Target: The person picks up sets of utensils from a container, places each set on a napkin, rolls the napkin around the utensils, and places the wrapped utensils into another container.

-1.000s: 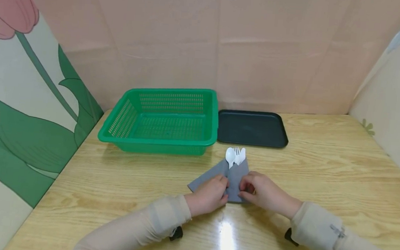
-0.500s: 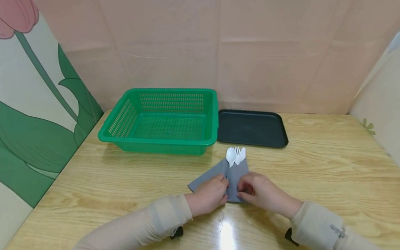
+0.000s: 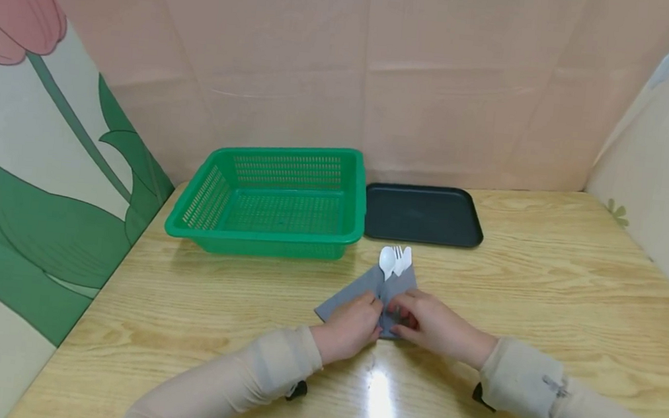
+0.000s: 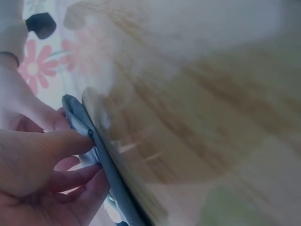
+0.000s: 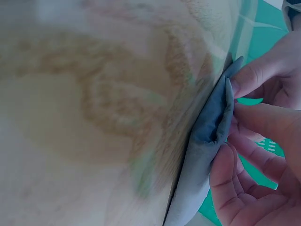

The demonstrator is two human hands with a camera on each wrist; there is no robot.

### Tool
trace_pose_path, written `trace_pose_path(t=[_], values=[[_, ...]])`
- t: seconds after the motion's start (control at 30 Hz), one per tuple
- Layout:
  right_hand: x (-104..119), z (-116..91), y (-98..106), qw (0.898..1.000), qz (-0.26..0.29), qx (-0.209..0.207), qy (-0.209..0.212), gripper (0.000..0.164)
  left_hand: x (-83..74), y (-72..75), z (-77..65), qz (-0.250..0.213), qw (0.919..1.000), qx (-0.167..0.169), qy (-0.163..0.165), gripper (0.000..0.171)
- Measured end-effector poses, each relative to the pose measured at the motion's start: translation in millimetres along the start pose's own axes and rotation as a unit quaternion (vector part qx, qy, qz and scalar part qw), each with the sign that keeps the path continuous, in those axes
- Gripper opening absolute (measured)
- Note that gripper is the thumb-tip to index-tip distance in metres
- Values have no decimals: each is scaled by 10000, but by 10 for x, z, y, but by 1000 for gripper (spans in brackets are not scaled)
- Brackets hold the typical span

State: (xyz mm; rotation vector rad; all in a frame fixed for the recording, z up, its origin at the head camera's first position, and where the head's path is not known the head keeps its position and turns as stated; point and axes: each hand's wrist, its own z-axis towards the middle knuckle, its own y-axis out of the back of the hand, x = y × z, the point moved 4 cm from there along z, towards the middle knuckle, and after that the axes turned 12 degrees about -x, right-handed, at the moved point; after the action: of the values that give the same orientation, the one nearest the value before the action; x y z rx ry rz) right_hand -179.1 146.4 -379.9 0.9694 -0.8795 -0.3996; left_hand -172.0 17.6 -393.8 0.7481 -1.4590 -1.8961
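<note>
A folded grey napkin (image 3: 352,295) lies on the table, and a white spoon (image 3: 387,260), fork (image 3: 398,257) and knife (image 3: 406,258) stick out of its far end. My left hand (image 3: 350,330) pinches the napkin near its middle fold. Across from it, my right hand (image 3: 437,327) has curled fingers on the napkin's right part. In the left wrist view, the left hand (image 4: 42,174) holds the thick folded edge (image 4: 110,167). Thumb and fingers of the right hand (image 5: 263,174) grip the fold in the right wrist view. The cutlery handles are hidden inside.
Behind and to the left stands a green plastic basket (image 3: 275,238) with slotted sides. A black tray (image 3: 423,215) lies beside it, just beyond the cutlery. The wooden table (image 3: 555,275) ends at a pink backdrop (image 3: 441,79), with patterned sheets on both sides.
My right hand has slid slightly left across the napkin, closer to the left hand. The left hand and the cutlery stay nearly in place.
</note>
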Motion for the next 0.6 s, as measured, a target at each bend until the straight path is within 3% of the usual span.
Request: trace_pose_path(t=[0.6], values=[[28,22,-43,9992,-379,-149,18,20,18,1,33,-94,9998,181,82,24]])
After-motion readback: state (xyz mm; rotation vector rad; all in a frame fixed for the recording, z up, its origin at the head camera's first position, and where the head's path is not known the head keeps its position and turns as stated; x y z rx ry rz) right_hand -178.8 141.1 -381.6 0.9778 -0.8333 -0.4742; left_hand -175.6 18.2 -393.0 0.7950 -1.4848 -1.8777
